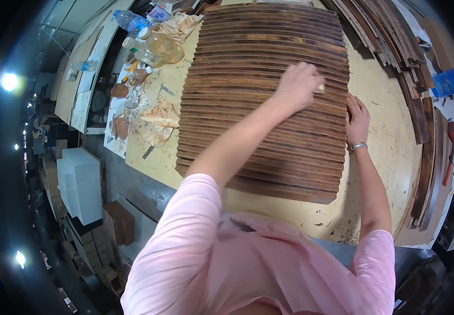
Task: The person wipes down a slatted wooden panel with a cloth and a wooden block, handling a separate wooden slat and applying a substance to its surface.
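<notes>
A wide panel of dark brown wooden slats, laid side by side, covers the middle of the pale worktable. My left hand is over the upper right part of the panel, its fingers closed on a small pale piece pressed against the slats. What that piece is made of cannot be made out. At the panel's right edge rests my right hand, fingers stretched out and touching the slat ends, with a metal bracelet at the wrist.
Bottles of liquid, a stained cloth and brown lumps lie on the left. Long dark wood strips line the right side, near a blue container and a red-handled tool. A white box stands lower left.
</notes>
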